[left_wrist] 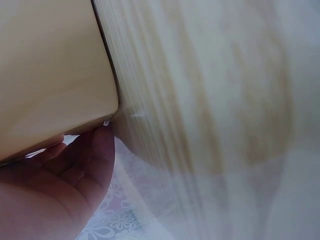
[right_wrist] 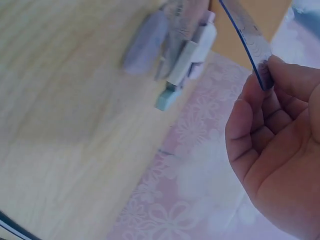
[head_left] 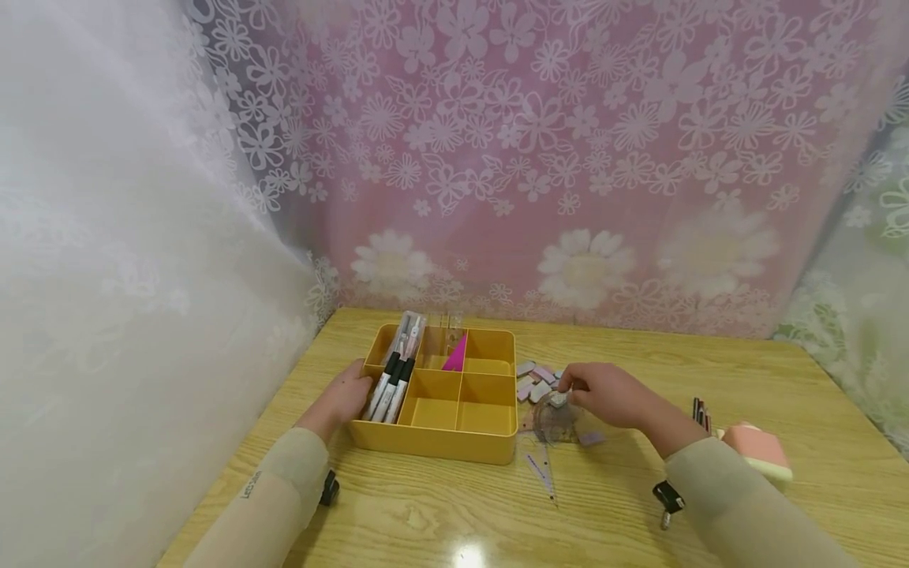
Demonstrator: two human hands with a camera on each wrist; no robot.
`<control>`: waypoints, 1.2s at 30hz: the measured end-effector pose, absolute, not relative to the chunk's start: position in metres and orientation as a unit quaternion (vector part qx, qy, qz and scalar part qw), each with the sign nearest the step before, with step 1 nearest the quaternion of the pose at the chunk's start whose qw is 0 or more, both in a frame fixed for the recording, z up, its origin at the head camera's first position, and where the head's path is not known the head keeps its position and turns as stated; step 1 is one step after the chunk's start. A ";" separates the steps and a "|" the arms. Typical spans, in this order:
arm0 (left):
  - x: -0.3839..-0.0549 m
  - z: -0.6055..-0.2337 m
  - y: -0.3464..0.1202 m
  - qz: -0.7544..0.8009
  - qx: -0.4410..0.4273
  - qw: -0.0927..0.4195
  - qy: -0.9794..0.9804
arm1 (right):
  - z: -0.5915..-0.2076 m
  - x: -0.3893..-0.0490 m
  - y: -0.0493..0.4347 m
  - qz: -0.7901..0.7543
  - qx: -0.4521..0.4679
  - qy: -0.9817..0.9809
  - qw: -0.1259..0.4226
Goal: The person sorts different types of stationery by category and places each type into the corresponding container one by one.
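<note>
A yellow compartment box [head_left: 433, 444] stands on the table. My left hand [head_left: 346, 392] rests against its left side; in the left wrist view the left hand's fingers [left_wrist: 102, 155] touch the box wall [left_wrist: 55, 75] near a lower corner. My right hand [head_left: 604, 392], right of the box, pinches a clear plastic protractor [head_left: 557, 422] between thumb and fingers. Edge-on in the right wrist view, the protractor [right_wrist: 248, 42] shows printed markings and a blue edge. Below it in the head view lies a clear set square [head_left: 541, 473]. Several erasers [head_left: 540, 383] lie beside the box.
Black-and-white markers [head_left: 390, 390], a pen pack [head_left: 405, 338] and a magenta piece [head_left: 456, 355] stand in the box. Another eraser [head_left: 591, 438] lies near the right hand. Farther right are dark pens [head_left: 701, 414] and a pink-and-cream block [head_left: 756, 450]. A floral curtain [head_left: 568, 158] hangs behind.
</note>
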State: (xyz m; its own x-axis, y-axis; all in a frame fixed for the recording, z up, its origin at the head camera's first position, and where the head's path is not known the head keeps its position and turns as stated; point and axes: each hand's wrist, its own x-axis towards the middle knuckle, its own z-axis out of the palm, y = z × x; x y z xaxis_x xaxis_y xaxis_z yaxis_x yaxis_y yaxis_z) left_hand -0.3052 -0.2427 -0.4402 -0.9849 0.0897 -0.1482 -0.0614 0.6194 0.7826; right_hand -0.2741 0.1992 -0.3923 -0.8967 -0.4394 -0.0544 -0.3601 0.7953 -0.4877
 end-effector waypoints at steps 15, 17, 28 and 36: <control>-0.306 -0.438 -0.242 0.436 0.008 0.090 0.895 | -0.351 -0.288 0.190 -0.262 -0.213 0.941 0.001; -0.305 -0.439 -0.242 0.437 0.009 0.089 0.895 | -0.346 -0.291 0.185 -0.270 -0.207 0.940 -0.004; -0.304 -0.439 -0.243 0.440 0.012 0.085 0.894 | -0.332 -0.313 0.143 -0.268 -0.206 0.941 -0.021; -0.304 -0.439 -0.243 0.439 0.012 0.083 0.895 | -0.328 -0.326 0.106 -0.256 -0.213 0.943 -0.011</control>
